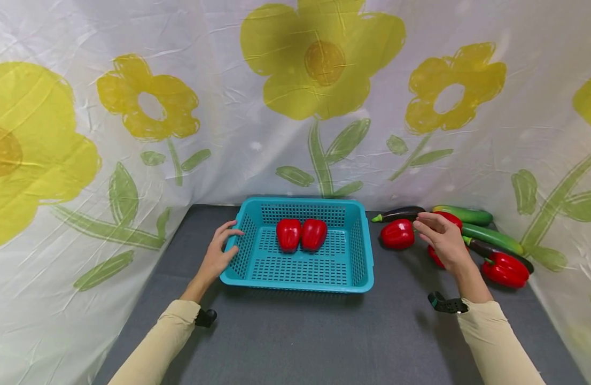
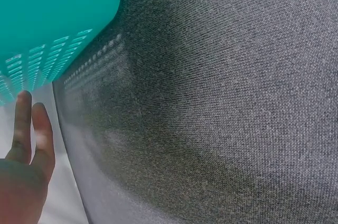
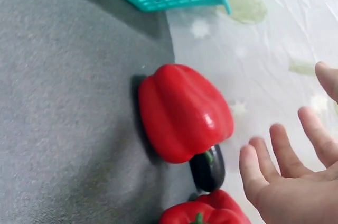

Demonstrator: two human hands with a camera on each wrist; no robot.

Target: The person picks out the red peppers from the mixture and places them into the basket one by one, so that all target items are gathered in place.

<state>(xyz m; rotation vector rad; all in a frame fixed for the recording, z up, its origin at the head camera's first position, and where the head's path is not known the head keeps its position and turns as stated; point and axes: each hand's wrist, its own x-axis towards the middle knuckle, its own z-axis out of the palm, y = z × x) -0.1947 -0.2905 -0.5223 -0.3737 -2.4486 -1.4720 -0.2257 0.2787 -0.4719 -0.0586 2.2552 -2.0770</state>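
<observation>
A turquoise plastic basket [image 1: 295, 287] stands on the dark table with two red bell peppers, a left one [image 1: 288, 235] and a right one [image 1: 314, 235], side by side inside. At its left rim is my left hand [image 1: 218, 256], fingers spread and fairly straight; whether they touch the rim I cannot tell. My right hand [image 1: 444, 243] hovers over the vegetables on the right, holding nothing, its fingers loosely extended in the right wrist view. Nearest to it lies a red bell pepper [image 3: 182, 113], with an eggplant [image 3: 207, 170] just behind.
On the right lie more red bell peppers, one at the near end [image 1: 506, 270], two green zucchini, a rear one [image 1: 464, 215] and a front one [image 1: 492, 238], and a second eggplant [image 1: 526, 263]. A flowered curtain [image 1: 247, 155] hangs behind and beside the table [image 1: 295, 337].
</observation>
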